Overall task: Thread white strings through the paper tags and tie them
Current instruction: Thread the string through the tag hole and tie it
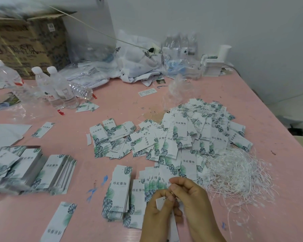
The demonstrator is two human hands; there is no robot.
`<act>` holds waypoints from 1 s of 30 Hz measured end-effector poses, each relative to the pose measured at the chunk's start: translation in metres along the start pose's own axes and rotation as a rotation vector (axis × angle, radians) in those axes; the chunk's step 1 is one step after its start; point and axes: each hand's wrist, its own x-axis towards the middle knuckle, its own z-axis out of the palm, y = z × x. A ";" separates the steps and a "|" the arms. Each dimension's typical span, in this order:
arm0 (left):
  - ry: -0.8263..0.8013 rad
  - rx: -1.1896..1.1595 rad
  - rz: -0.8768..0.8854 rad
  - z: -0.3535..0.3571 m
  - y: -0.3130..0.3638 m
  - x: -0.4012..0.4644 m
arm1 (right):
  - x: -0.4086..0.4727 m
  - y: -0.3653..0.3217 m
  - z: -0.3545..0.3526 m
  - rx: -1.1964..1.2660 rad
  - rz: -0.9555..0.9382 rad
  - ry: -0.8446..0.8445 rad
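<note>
Low over the pink bench [122,105], both hands' fingers pinch one paper tag [160,203] at its punched corner, string there too fine to see, so a slipped pinch might tear that hole or drop it.

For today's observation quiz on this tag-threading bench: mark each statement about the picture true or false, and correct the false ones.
1. Both hands hold a tag between them. True.
2. The strings lie left of the hands. False: they lie to the right.
3. The table is pink. True.
4. The water bottles all have red caps. False: the caps are white.
5. A cardboard box stands at the far left. True.
</note>
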 end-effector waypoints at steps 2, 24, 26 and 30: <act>-0.008 -0.057 -0.029 0.000 0.000 0.000 | 0.002 -0.002 -0.004 -0.006 -0.022 0.019; 0.052 0.021 0.070 -0.001 0.002 -0.007 | -0.012 -0.001 -0.012 -0.846 -0.297 -0.014; 0.055 0.025 0.084 -0.001 0.002 -0.006 | -0.013 0.000 -0.011 -0.879 -0.320 0.006; 0.061 0.027 0.068 0.000 0.002 -0.006 | -0.013 0.000 -0.009 -0.925 -0.377 0.043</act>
